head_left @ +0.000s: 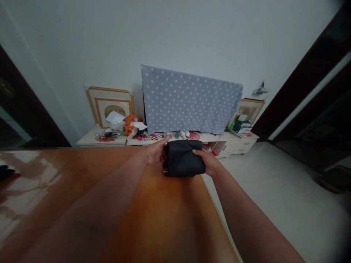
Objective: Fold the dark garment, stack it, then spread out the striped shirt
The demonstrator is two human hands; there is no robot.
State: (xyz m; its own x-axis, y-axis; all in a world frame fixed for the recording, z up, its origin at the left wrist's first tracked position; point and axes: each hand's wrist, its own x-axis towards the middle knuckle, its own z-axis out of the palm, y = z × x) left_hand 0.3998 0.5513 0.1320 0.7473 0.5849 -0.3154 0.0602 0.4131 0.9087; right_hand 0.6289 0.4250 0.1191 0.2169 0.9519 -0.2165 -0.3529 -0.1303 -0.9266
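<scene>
A black fabric bag (pixel 185 159), folded into a compact block, is between my two hands above the far end of the wooden table. My right hand (pixel 210 160) grips its right side, thumb pressed on the near face and the other fingers hidden behind. At the left end, my left hand (pixel 157 151) holds the bag's edge with its thumb pointing up, while its fingers are partly hidden in shadow. Something small and shiny, perhaps a zip or buckle, shows at the lower left corner of the bag.
The brown wooden table (pixel 153 212) runs toward me, its right edge beside the tiled floor (pixel 263 182). Beyond stands a low white cabinet (pixel 233 148) with clutter. On it are a dotted grey-blue cloth (pixel 189 100) over a wide panel, framed pictures (pixel 109 96) and an orange bag (pixel 128 124).
</scene>
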